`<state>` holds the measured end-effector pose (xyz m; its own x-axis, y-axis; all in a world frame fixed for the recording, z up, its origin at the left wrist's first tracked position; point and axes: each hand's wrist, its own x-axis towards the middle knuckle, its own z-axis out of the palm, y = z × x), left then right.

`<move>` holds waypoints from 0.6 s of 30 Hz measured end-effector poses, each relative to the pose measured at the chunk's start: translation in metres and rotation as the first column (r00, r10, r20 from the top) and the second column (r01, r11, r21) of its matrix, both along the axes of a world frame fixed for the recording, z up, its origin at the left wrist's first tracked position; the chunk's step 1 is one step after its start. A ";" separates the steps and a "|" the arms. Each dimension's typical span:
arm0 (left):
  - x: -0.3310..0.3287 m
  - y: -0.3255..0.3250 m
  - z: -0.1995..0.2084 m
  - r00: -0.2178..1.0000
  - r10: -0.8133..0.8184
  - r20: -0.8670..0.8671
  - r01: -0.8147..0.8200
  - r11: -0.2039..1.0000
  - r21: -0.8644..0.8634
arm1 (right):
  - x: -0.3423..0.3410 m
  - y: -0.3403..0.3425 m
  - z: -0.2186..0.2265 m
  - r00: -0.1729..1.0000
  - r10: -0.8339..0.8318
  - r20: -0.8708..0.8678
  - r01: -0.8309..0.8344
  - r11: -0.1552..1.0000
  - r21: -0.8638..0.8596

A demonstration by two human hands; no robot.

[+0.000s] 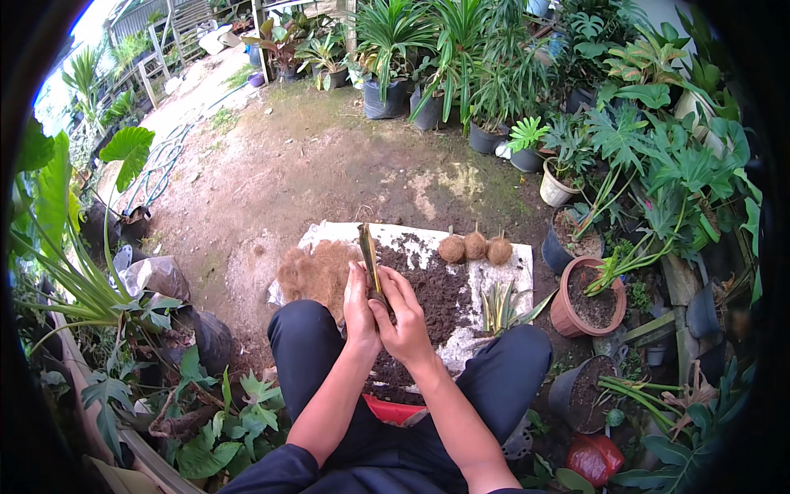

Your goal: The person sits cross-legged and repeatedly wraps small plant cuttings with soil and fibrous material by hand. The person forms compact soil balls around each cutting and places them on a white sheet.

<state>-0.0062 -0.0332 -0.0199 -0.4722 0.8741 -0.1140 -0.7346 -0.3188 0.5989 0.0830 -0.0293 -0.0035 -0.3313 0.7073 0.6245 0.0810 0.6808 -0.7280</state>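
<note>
Between my knees, my left hand and my right hand are cupped together around the base of an upright snake plant cutting. Its long, narrow leaf with yellowish edges sticks up above my fingers; the lower end is mostly hidden by my palms. Below them, dark loose soil is spread over a white sheet. To its left lies a heap of brown coconut fibre. Three round fibre balls with short stems sit at the sheet's far right. More snake plant cuttings lie by my right knee.
Potted plants line the back and right, among them a terracotta-coloured pot and a black pot. A red bag lies at lower right. Leafy plants and a dark pot stand left. A coiled hose rests on the bare ground.
</note>
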 end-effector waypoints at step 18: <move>-0.003 -0.001 0.009 0.961 0.034 0.274 0.041 0.964 -0.264 | 0.010 0.010 -0.004 0.984 0.141 0.113 -0.127 0.984 -0.127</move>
<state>-0.0095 -0.0346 -0.0108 -0.3868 0.7959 -0.4657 -0.8827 -0.1736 0.4366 0.0934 -0.0197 -0.0073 -0.4957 0.7182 0.4883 0.0873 0.6006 -0.7948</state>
